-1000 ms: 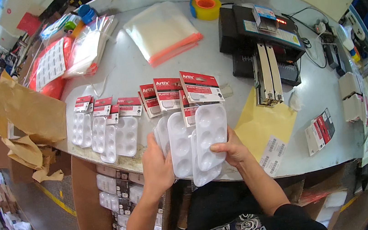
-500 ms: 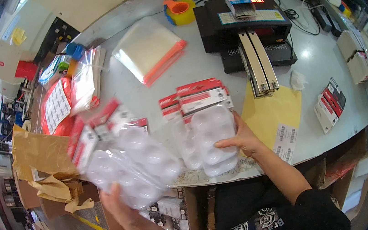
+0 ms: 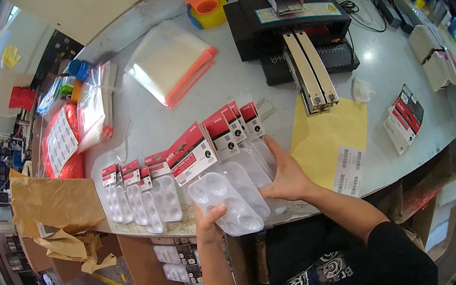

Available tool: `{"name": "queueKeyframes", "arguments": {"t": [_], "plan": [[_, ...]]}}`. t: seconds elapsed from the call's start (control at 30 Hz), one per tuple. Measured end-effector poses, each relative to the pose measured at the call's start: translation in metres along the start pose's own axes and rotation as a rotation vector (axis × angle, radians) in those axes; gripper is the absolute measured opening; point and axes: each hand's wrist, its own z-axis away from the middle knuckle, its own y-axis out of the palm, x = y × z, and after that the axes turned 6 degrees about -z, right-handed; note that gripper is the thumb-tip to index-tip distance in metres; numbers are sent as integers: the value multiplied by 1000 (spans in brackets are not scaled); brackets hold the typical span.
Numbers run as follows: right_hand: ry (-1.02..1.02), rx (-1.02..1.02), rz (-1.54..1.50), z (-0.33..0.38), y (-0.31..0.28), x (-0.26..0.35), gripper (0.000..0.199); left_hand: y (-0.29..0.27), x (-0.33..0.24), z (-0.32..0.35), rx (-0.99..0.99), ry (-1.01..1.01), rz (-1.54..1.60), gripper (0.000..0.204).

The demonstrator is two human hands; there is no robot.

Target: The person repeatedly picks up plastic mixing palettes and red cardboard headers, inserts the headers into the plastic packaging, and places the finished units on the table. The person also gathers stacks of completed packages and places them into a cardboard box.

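My left hand (image 3: 211, 224) is closed on the near end of a white plastic paint palette (image 3: 226, 199), its thumb lying on the wells. This palette is in clear wrapping under a red and white header card (image 3: 191, 157). Further palette packs (image 3: 254, 162) fan out behind it to the right, their cards overlapping. My right hand (image 3: 286, 178) grips these packs along their right side, its fingers partly hidden behind them. Several more palette packs (image 3: 165, 193) lie on the table to the left of my hands.
A black machine (image 3: 293, 26) with two metal rails stands at the back. Clear bags (image 3: 172, 61) and a tape roll (image 3: 206, 11) lie left of it. A yellow sheet (image 3: 319, 142) lies right of my hands, a single pack (image 3: 404, 121) farther right, brown paper (image 3: 53, 204) far left.
My left hand has moved right, close to my right hand. The packs now form one fanned bunch between both hands. Several packs on the left of the table have come into clear sight.
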Motion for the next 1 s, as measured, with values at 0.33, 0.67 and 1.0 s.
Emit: {"name": "queueKeyframes", "arguments": {"t": [0.33,0.67,1.0], "plan": [[-391,435,-218,-20,3,-6,108,-55,36,-7,286,143,-226,92],[-314,585,-244,-10,-14,4,146,-20,33,0,80,328,-162,79],[-680,570,-251,-27,-10,36,150,-29,-19,16,482,537,-519,70]]}}
